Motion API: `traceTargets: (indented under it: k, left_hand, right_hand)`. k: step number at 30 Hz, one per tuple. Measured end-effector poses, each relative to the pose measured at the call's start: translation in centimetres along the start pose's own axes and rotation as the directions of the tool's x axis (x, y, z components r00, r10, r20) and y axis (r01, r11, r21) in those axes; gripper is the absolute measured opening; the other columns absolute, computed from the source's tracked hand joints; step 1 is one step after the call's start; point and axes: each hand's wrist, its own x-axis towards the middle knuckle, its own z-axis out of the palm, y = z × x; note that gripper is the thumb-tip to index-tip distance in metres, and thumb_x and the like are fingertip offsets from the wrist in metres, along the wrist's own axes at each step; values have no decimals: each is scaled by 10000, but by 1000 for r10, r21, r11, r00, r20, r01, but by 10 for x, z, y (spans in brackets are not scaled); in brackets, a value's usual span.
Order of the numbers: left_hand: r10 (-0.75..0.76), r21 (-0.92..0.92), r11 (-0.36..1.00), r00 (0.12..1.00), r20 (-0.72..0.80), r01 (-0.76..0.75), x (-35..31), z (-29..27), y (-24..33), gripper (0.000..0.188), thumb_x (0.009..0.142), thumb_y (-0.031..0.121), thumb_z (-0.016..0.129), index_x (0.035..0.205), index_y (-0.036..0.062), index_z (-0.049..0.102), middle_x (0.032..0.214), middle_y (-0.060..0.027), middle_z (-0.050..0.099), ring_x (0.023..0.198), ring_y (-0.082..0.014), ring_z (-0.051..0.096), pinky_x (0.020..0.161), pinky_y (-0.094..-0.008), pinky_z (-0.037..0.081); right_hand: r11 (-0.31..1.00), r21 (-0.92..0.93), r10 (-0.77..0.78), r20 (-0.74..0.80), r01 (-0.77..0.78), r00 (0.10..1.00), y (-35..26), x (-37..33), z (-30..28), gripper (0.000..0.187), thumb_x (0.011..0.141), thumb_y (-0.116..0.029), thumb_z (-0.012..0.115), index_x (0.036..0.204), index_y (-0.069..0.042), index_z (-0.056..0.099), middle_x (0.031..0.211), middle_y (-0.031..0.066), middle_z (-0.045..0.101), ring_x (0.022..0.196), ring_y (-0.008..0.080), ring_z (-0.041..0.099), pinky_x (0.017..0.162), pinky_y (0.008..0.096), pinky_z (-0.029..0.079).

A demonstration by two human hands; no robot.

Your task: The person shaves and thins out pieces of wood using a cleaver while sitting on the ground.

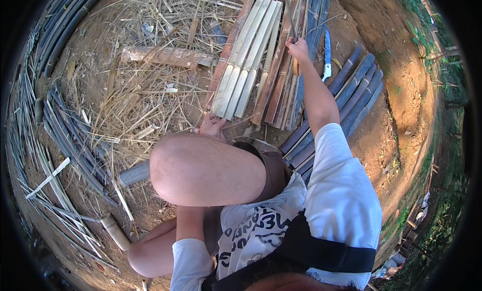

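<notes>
So you've got the long, flat, pale cream bamboo slats (243,57) laid side by side on the ground in front of you, ends pointing toward your knee, with a reddish-brown bamboo slat (227,60) along their left and a bunch of reddish-brown and dark bamboo strips (275,80) on the right. My guess is they're lined up lengthwise like that so you can reach both ends without getting up. Your left hand (211,127) is down at the near end of the pale ones, fingers bent in close to the tips; your raised knee hides part of it, so I can't tell if you're pinching a slat or just resting there. Might be steadying that end. Your right hand (298,50) is way out on a nearly straight arm over the strips, fingers curled tight around a thin, dark, long bar-like piece (289,12) that points away from you. Can't tell if it's a blade or another strip. The blue-bladed handsaw with a white handle (327,52) lies just right of the strips, probably to stay within reach, and the dark, round bamboo poles (346,97) sit beside your right arm, likely parked there to leave your front free.
</notes>
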Motion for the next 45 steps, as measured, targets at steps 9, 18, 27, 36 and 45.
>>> traceTargets:
  k: [9,18,27,36,45]
  left_hand:
    - [-156,-279,946,987,42,162,24,0,0,328,857,107,745,1104,-33,579,785,-50,618,680,-100,550,563,-242,439]
    - [-27,-160,986,997,73,38,20,10,21,267,910,236,719,973,30,562,779,-58,640,614,-112,569,549,-240,462]
    - [360,-250,920,906,224,-303,-22,-48,99,227,957,208,656,1009,58,493,949,-61,624,842,-150,641,797,-310,532]
    - [602,117,793,798,-8,-598,-110,-60,199,259,933,229,688,1007,29,542,868,-45,620,775,-115,558,693,-271,458]
    - [854,-102,336,348,-386,-936,-247,-233,410,625,1052,461,330,1426,-39,366,1408,-186,505,1356,-275,442,1141,-411,355]
  right_hand:
    - [979,-99,-170,80,178,982,2,-67,48,109,880,-172,672,881,-64,659,630,37,619,523,117,576,478,293,443]
    - [894,361,124,373,-267,920,-10,-207,100,189,829,-82,750,876,-29,576,681,31,577,446,130,529,420,294,407]
    - [688,707,23,202,-162,979,-115,-223,114,308,756,-22,796,853,-67,507,725,23,576,527,109,540,471,264,421]
    - [556,827,-360,154,80,920,-257,-219,104,245,759,-65,777,869,-62,558,731,26,588,563,127,568,525,271,477]
    - [494,795,-773,217,352,596,-424,-260,79,239,703,-65,794,836,-48,596,748,-7,581,727,99,556,711,276,466]
